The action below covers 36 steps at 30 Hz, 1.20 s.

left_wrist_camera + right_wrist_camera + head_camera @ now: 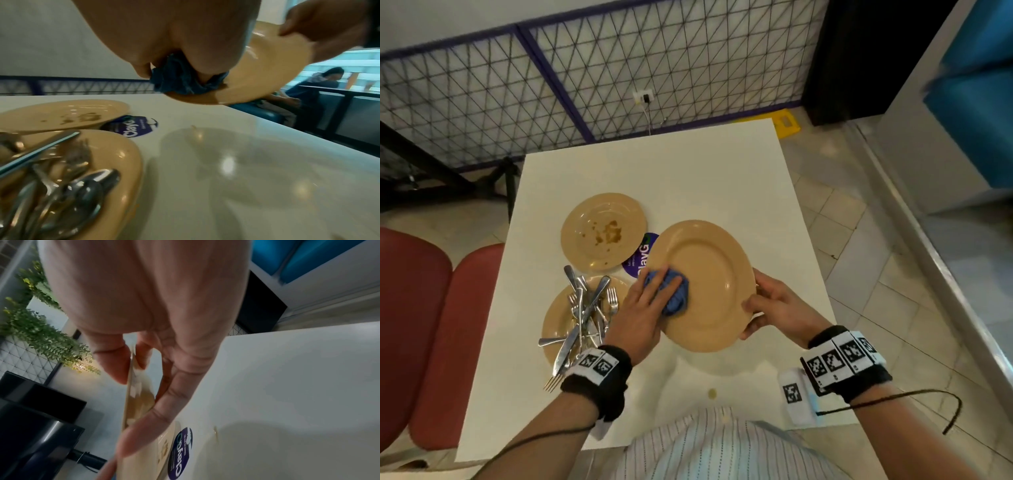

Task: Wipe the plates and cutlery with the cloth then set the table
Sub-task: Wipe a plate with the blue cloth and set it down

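Note:
My right hand (753, 308) holds a tan plate (709, 270) tilted above the white table (722, 171), pinching its right rim with the thumb in front and the fingers behind. My left hand (661, 284) grips a bunched blue cloth (676, 298) and presses it onto the plate's lower left face. The left wrist view shows the cloth (180, 81) under my palm against the plate (267, 65). A second tan plate (602, 233) with brown food stains lies behind. A third plate (551, 325) at the near left carries a pile of forks and spoons (585, 308).
A round purple sticker (642, 255) is on the table between the plates. A small stain (712, 394) marks the near edge. Red seats (421, 325) stand to the left and a mesh fence (619, 68) runs beyond the table. A seated person (320, 87) is at another table.

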Motion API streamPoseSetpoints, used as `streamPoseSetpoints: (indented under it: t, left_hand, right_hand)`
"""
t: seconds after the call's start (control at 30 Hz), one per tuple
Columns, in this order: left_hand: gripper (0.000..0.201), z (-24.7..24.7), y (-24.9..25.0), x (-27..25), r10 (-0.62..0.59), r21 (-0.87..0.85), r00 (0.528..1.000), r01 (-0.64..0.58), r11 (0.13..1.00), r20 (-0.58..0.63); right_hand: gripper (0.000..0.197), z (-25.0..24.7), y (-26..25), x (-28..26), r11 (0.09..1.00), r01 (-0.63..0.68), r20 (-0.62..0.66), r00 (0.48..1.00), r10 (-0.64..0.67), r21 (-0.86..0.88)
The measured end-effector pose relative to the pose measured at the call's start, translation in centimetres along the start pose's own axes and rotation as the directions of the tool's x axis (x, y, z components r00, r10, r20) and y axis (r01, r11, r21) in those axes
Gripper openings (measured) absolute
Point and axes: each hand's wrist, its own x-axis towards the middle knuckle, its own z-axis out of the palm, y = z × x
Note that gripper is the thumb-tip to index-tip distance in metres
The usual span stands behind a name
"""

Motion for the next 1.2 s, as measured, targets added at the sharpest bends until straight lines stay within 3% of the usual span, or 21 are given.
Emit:
streamPoseSetpoints:
  t: [0.07, 0.13, 0.3, 0.4, 0.5, 0.6, 0.67, 0.8, 0.87, 0.97, 1.0, 1.07, 1.13, 1.2]
  left_hand:
    - [0.087, -1.2, 0.2, 1.4, -0.125, -0.034, 0.992, 0.124, 0.992, -0.02]
    - [0.084, -2.3, 2.2, 2.7, -0.134, -0.085, 0.99, 0.13, 0.988, -0.047]
    - [0.072, -0.6, 6.7, 1.2, 0.154, -0.087, 0.988, -0.156, 0.984, -0.032]
    - [0.065, -0.3, 4.1, -0.3, 0.186, 0.007, 0.983, -0.186, 0.983, -0.005]
    - [0.068, -1.4, 0.6, 0.4, 0.061, 0.096, 0.998, -0.057, 0.994, -0.032]
    - [0.082, -3.5, 0.7, 2.4, -0.164, -0.028, 0.983, 0.162, 0.986, -0.084]
    - [0.086, -4.7, 3.2, 3.8, -0.199, -0.137, 0.974, 0.184, 0.973, -0.11]
    - [0.074, -3.2, 9.0, 4.0, 0.032, -0.264, 0.993, -0.061, 0.962, -0.113]
    - [0.074, -1.4, 9.6, 2.6, 0.099, -0.292, 0.992, -0.117, 0.949, -0.075]
    - [0.08, 0.0, 6.4, 0.3, 0.193, -0.114, 0.975, -0.205, 0.972, -0.109]
    - [0.084, 0.1, 4.8, -0.1, 0.184, -0.056, 0.977, -0.191, 0.98, -0.113]
    - [0.084, -0.8, 1.8, -0.3, 0.004, -0.087, 0.993, -0.014, 0.996, -0.114]
    - [0.076, -2.4, -0.2, 0.7, -0.197, -0.191, 0.973, 0.173, 0.966, -0.118]
    - [0.073, -4.8, 0.0, 2.5, -0.264, -0.234, 0.951, 0.224, 0.946, -0.159]
  right_hand:
    - [0.055, 0.9, 0.3, 0.2, 1.0, -0.004, 0.017, 1.0, 0.003, 0.018]
    - [0.051, 1.6, 0.4, 0.5, 0.999, 0.01, 0.015, 1.0, -0.011, 0.038]
    - [0.047, 0.8, -0.7, 1.1, 0.995, 0.091, -0.101, 0.991, -0.085, 0.049]
    - [0.049, -0.2, -0.6, 0.4, 0.996, 0.084, -0.087, 0.993, -0.08, 0.043]
    - [0.051, 0.5, -0.1, -0.2, 0.998, 0.046, -0.03, 0.999, -0.045, 0.03]
    - [0.056, 2.0, 0.1, 0.0, 0.999, 0.034, 0.003, 0.999, -0.034, -0.023]
    - [0.056, 2.9, -0.2, 0.4, 0.996, 0.057, 0.01, 0.998, -0.057, -0.075]
    - [0.055, 2.6, -1.6, 1.4, 0.982, 0.135, -0.052, 0.988, -0.143, -0.13]
    - [0.052, 1.3, -2.5, 1.2, 0.973, 0.167, -0.109, 0.977, -0.186, -0.158]
    - [0.057, -0.5, -3.6, 0.1, 0.974, 0.161, -0.148, 0.972, -0.185, -0.16]
    - [0.058, -0.8, -3.6, -0.4, 0.977, 0.152, -0.144, 0.974, -0.174, -0.15]
    - [0.058, -0.8, -3.6, -0.7, 0.983, 0.138, -0.113, 0.982, -0.151, -0.118]
    - [0.056, -0.3, -3.3, -0.8, 0.987, 0.119, -0.078, 0.989, -0.127, -0.106]
    - [0.057, 0.7, -3.0, -0.5, 0.988, 0.096, -0.052, 0.993, -0.103, -0.123]
